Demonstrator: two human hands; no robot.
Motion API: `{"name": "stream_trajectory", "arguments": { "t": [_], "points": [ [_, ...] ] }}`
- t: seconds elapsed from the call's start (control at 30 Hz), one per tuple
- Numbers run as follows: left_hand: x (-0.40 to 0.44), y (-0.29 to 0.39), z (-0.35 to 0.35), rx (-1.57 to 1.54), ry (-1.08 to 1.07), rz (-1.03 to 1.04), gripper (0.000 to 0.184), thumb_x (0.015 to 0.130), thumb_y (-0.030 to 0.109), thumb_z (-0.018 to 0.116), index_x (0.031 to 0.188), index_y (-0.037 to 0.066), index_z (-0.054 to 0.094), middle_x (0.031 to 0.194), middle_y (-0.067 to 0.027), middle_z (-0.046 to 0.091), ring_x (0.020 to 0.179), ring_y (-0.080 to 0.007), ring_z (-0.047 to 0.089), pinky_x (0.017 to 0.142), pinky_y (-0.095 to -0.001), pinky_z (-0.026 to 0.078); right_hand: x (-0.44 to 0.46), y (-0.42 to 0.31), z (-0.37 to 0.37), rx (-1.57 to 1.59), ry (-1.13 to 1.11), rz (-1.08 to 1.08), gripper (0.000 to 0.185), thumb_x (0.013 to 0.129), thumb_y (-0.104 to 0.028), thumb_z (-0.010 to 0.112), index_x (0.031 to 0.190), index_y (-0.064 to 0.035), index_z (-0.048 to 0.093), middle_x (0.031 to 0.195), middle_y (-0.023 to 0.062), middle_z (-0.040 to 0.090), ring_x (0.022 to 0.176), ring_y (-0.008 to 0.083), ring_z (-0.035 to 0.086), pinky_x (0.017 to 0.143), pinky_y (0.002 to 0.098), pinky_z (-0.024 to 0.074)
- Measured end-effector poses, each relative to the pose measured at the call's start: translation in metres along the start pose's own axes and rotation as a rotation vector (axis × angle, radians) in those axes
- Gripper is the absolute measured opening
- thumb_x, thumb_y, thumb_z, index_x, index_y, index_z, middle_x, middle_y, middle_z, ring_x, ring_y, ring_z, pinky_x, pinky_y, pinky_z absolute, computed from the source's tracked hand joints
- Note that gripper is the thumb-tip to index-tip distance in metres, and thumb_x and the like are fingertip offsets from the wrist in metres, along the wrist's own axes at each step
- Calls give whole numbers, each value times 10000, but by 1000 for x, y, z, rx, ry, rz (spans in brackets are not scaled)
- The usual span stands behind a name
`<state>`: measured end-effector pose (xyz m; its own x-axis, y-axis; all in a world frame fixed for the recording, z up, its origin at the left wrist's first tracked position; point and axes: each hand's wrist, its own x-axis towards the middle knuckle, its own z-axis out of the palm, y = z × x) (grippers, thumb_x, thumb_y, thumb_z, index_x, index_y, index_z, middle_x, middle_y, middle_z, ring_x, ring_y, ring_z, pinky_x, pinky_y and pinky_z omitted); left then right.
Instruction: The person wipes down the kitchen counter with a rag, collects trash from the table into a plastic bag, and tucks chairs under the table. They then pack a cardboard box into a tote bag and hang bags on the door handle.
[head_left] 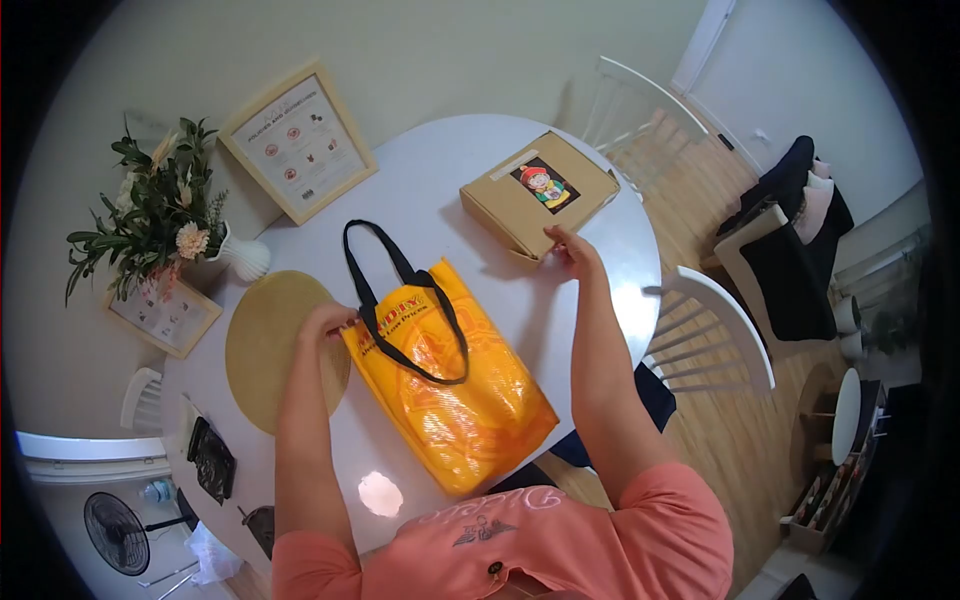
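A yellow bag [460, 390] with black handles lies on the white round table [420, 150], its opening toward the far side. My left hand [328, 322] is closed at the bag's top left corner, gripping its edge. At the front corner of a brown cardboard box [500, 200] is my right hand [570, 250], its fingers near or touching the box; whether they grip it is hard to make out. The closed box bears a black sticker with a cartoon figure in a red hat.
A round woven placemat [260, 350] lies left of the bag. Behind it stand a white vase [245, 257] with flowers and a framed sign [300, 145]. A black item [211, 460] is at the table's left edge. White chairs [710, 330] stand around.
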<state>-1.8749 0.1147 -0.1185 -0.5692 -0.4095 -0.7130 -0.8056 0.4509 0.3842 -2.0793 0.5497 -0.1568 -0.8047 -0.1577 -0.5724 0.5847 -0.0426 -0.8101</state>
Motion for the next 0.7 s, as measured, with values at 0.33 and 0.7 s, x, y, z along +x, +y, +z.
{"name": "stream_trajectory", "arguments": {
  "t": [0.33,0.7],
  "points": [
    [-78,-65,43,-395,-396,7,504,913,520,323,1223,133,412,744,-119,620,571,-180,620,473,-201,499,-82,44,27,474,235,-275,255,607,-187,684,794,-41,593,718,57,563,586,157,524,528,310,418],
    [-114,-18,29,-342,30,638,209,833,212,575,988,81,523,709,-26,575,583,-102,589,409,-187,404,-344,28,-88,509,205,-894,689,629,-173,648,1212,8,329,991,120,500,855,193,544,668,315,487]
  ]
}}
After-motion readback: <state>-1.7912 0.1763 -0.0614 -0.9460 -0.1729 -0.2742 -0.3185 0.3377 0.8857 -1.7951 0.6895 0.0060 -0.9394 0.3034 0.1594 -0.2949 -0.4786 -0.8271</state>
